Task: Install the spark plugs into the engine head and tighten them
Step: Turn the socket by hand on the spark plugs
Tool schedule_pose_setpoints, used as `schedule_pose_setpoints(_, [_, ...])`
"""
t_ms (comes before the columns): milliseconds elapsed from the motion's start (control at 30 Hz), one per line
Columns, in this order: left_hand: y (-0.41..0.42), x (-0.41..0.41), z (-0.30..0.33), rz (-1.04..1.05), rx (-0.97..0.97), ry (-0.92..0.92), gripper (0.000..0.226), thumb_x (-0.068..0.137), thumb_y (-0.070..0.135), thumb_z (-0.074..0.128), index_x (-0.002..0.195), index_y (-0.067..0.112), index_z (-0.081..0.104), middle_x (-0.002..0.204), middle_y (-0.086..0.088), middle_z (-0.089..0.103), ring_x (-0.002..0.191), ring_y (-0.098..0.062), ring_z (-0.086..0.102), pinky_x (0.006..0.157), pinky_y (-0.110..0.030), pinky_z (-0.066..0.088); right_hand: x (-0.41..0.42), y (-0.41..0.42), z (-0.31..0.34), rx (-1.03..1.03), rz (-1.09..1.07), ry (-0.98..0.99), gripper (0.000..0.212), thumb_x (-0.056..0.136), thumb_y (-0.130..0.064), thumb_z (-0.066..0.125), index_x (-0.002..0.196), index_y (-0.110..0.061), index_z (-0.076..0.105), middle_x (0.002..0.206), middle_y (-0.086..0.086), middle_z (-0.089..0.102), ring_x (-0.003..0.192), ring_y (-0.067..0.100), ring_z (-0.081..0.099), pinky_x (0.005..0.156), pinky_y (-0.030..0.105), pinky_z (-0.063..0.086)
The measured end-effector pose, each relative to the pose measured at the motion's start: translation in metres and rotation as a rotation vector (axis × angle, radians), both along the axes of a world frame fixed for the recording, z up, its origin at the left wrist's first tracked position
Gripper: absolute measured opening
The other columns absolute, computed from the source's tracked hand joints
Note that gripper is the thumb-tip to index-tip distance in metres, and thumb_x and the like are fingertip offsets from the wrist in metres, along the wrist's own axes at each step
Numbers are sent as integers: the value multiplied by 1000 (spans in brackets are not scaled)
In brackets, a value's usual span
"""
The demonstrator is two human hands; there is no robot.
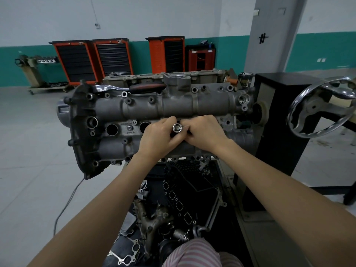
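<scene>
A grey engine head [146, 106] sits on a stand in front of me, with a row of round plug wells along its middle. Two wells [112, 129] to the left stand open and dark. Over the head's centre, my left hand [158, 136] and my right hand [204, 132] meet, both with fingers curled around a shiny metal socket [177, 128] whose open end faces me. What lies below the socket is hidden by my fingers. A ratchet wrench [134, 87] with a red-and-black handle lies on the far upper edge of the head.
The stand's chrome handwheel [319, 108] is at the right beside a black box [273, 120]. A tray of loose engine parts and gaskets [173, 199] lies below the head. Orange tool cabinets [92, 60] line the far wall. A grey cable [67, 203] runs across the floor at left.
</scene>
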State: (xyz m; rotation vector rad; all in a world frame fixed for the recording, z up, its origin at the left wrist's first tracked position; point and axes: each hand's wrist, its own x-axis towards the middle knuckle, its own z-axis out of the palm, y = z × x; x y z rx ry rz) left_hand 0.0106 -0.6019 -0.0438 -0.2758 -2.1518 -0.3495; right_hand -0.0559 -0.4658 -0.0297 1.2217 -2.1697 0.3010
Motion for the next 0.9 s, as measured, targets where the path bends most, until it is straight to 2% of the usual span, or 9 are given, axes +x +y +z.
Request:
schedule_pose_setpoints(67, [-1,-1,0,19,-15,11,46,86,38,45,58,2,45,50,-12,48,44,-30,46,44,-29,31,-1,0,-1,11,-11,9,23,88,-32,49,84,-14,64,84,9,69,82,33,62,58,32,30])
schedule_pose_setpoints(167, [-1,-2,-1,20,-26,13,46,88,36,43,59,1,46,51,-14,50,45,-32,49,42,-33,35,0,-1,0,-18,8,-3,21,85,-28,54,80,-12,66,77,12,68,75,35,62,56,33,33])
schedule_pose_setpoints(267, [0,0,-1,4,-54,23,42,89,33,41,64,0,48,54,-15,52,46,-32,50,44,-28,29,3,-2,1,-78,8,-21,17,81,-24,58,77,-8,59,70,13,67,67,37,62,54,31,31])
schedule_pose_setpoints(567, [1,2,-1,-17,-54,7,34,83,32,41,69,1,45,58,-10,49,45,-30,46,44,-26,26,2,-2,0,-46,46,48,19,82,-26,56,90,-8,56,77,11,67,74,35,61,52,32,28])
schedule_pose_setpoints(767, [1,3,-1,-8,-45,24,36,82,34,44,64,3,47,55,-8,50,46,-26,47,43,-26,30,7,0,3,-139,100,51,14,72,-9,68,67,-3,57,55,14,60,50,35,57,45,29,29])
schedule_pose_setpoints(900, [1,1,-2,16,-55,43,40,84,35,45,61,2,48,53,-9,51,44,-28,48,42,-27,31,8,0,3,-179,111,39,18,65,-5,75,59,-5,57,50,14,58,43,33,56,41,27,33])
